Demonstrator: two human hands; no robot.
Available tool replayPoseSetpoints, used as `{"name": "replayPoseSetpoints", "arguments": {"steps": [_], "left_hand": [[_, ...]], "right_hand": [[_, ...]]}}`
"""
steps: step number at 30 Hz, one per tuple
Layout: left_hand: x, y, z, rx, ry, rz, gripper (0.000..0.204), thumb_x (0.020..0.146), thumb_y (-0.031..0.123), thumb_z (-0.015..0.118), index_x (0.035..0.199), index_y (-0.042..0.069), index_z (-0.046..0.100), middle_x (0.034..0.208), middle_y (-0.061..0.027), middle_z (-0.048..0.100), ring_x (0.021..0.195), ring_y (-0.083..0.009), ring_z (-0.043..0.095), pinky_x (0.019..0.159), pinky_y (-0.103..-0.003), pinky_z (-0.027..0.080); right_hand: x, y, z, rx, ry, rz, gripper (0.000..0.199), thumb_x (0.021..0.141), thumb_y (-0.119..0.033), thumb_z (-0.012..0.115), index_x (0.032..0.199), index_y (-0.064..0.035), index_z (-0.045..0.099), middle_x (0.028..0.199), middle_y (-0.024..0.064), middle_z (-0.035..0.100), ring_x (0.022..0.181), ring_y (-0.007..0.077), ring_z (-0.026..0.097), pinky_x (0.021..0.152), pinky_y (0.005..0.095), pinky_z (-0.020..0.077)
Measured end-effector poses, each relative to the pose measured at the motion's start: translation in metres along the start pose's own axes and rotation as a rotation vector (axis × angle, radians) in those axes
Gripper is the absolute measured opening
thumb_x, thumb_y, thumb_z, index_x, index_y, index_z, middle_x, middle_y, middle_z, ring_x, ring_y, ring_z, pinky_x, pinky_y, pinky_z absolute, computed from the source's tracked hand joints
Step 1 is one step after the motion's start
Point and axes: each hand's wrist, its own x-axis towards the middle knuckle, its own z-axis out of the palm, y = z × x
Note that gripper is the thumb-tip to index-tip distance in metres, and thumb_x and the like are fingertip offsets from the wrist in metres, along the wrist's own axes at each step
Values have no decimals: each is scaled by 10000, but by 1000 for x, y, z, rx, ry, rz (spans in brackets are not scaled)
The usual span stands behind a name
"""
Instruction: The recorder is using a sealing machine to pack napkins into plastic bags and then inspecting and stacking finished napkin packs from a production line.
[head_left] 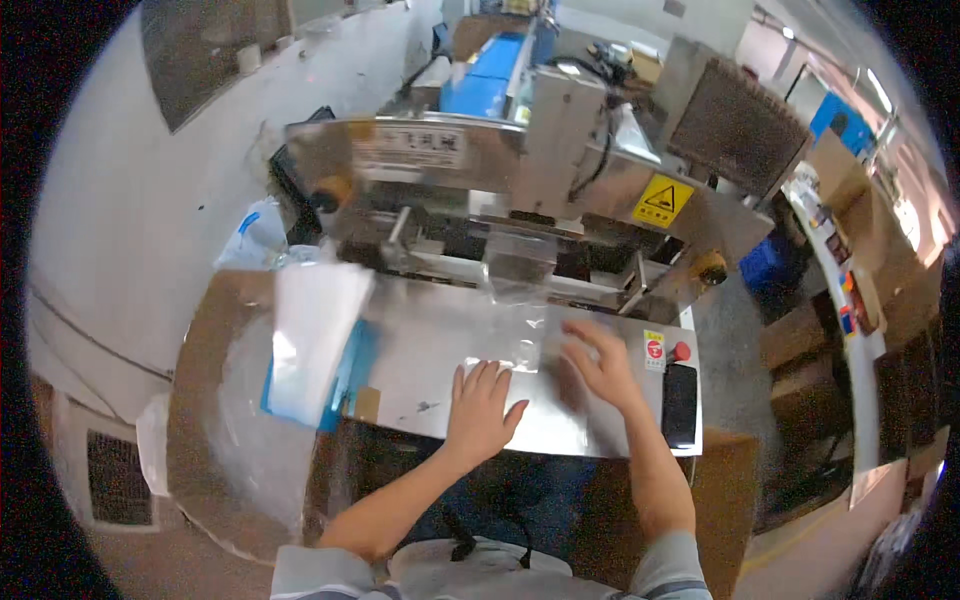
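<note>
A clear plastic film or bag runs from the machine's opening onto the shiny metal worktable. My left hand lies palm down on the metal with its fingers spread, the fingertips at the film's near edge. Just right of the film is my right hand, slightly blurred, its fingers bent and apart with nothing visible in them. Whether it touches the tabletop I cannot tell. Ahead of both hands stands the metal machine, with a dark slot along its base.
White sheets or bags lie over a blue tray at the left, beside an open carton holding clear plastic. A red push button and a black phone sit at the table's right end. Beyond the machine is a blue conveyor belt.
</note>
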Motion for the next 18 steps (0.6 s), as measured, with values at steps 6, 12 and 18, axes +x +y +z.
{"name": "replayPoseSetpoints", "arguments": {"steps": [6, 12, 18], "left_hand": [[13, 11, -16, 36, -68, -11, 442, 825, 279, 668, 1165, 23, 551, 1234, -172, 504, 1177, -366, 473, 1025, -588, 317], [-35, 85, -74, 29, -118, -178, 361, 826, 206, 686, 1107, 5, 584, 1219, -219, 543, 1119, -409, 512, 958, -462, 428], [-86, 202, -139, -310, -400, -690, 326, 852, 265, 688, 1046, 4, 669, 1004, -178, 686, 952, -313, 664, 831, -381, 523]], "right_hand": [[-97, 0, -80, 510, 7, 421, 264, 913, -86, 614, 1153, 17, 645, 1096, 108, 702, 977, 137, 656, 851, 263, 508], [-185, -16, -115, 257, -26, 593, 320, 902, -230, 640, 1137, -14, 658, 1069, 229, 663, 941, 324, 679, 786, 376, 537], [-290, -30, -153, 128, -639, 436, 592, 894, -480, 590, 1302, -53, 550, 1145, 227, 640, 1065, 388, 613, 930, 437, 487]]}}
